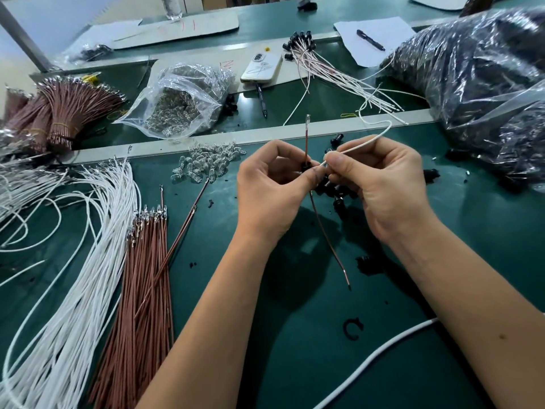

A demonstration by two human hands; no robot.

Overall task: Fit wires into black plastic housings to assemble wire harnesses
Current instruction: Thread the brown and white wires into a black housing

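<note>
Covering nearly the whole view is the green mat [309, 335], set up as a work surface w/ stock fanned out in reach. Far right sits a big dark bag [477, 84], prob the housing supply, tho contents are too blurred to be sure. Left side: white wires [88, 246] sweep in a long curve, brown wires [144, 276] lie straight beside them, terminals pointing away so an end can be pulled w/o untangling. Behind the metal rail [206, 143] a bundle of bound brown wires [67, 113] waits as reserve, next to a clear bag [182, 98] of small clear parts; some are spilled on the mat as a clear pile [206, 163]. Finished harnesses [318, 63] lie at the back, out of the way.

Centre: left hand [271, 190] is curled tight, pinching a black housing [305, 166] between thumb and fingers, steadying it as a target. One brown wire [305, 140] already stands up out of it, its tail hanging below the hand. Right hand [380, 184] pinches a white wire [354, 147] close to its tip, short grip for control; tip is just at the housing, whether seated I can't tell. Loose housings [339, 190] lie under the hands, close for the next pick
</note>
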